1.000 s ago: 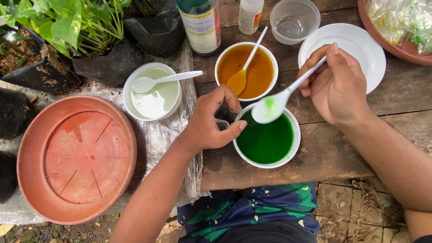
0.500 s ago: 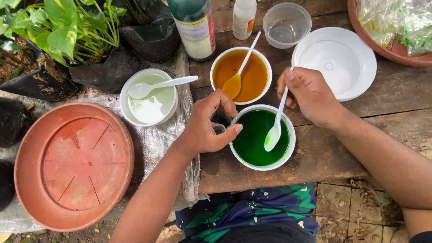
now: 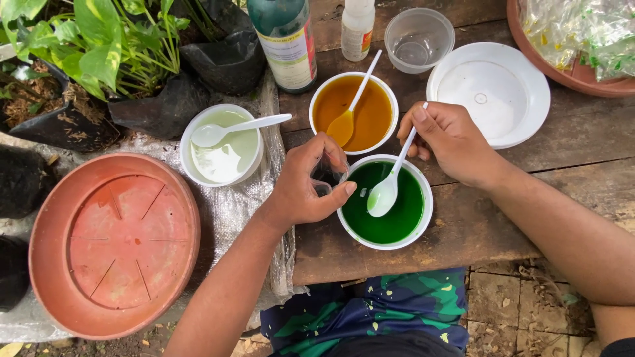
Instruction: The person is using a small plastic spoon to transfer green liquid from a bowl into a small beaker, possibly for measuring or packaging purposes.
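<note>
item: white bowl of green liquid [image 3: 385, 206], set on the wooden plank table [image 3: 476, 225], near its front edge. a white plastic spoon [image 3: 391, 177] is held in it by the right hand [image 3: 450, 142], the handle pinched between thumb and fingers, the spoon's bowl dipped at the liquid's surface. the bowl's left rim is gripped by the left hand [image 3: 305, 185], thumb laid on the rim, fingers curled around a small clear cup [image 3: 329, 175] just beside the bowl.

adjacent items: white bowl of amber liquid [image 3: 353, 111], just behind the green one, with a white spoon [image 3: 354, 106] resting in it. white bowl of pale green liquid [image 3: 223, 144], to the left on a clear plastic sheet [image 3: 238, 211], a white spoon [image 3: 239, 129] laid across it. white round lid [image 3: 489, 92], placed to the right of the amber bowl. clear empty plastic cup [image 3: 419, 38], a small white bottle [image 3: 358, 23] and a large dark green bottle [image 3: 286, 39], ranged along the rear. terracotta plant saucer [image 3: 112, 244], upturned, at far left. leafy green plants [image 3: 86, 39] in black bags [image 3: 218, 59], at upper left.
</note>
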